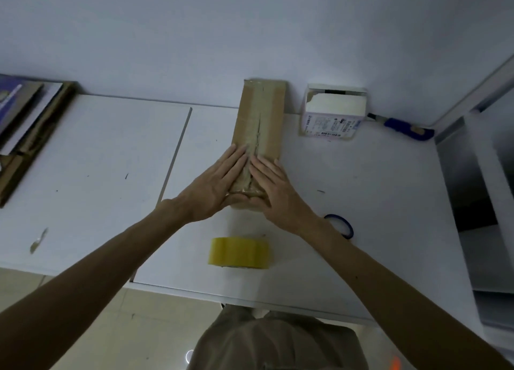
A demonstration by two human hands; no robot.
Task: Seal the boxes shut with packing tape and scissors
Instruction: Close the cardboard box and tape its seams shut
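Cardboard box (257, 141) lies centre-table, long axis 12-to-6; left hand (219, 184) and right hand (274, 191) press flat, fingers straight and together, on its 6 o'clock end, flanking the taped seam (254, 147).

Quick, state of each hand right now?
Left hand: open, fingers straight, pressing flat on the cardboard box.
Right hand: open, fingers straight, pressing flat on the same box.
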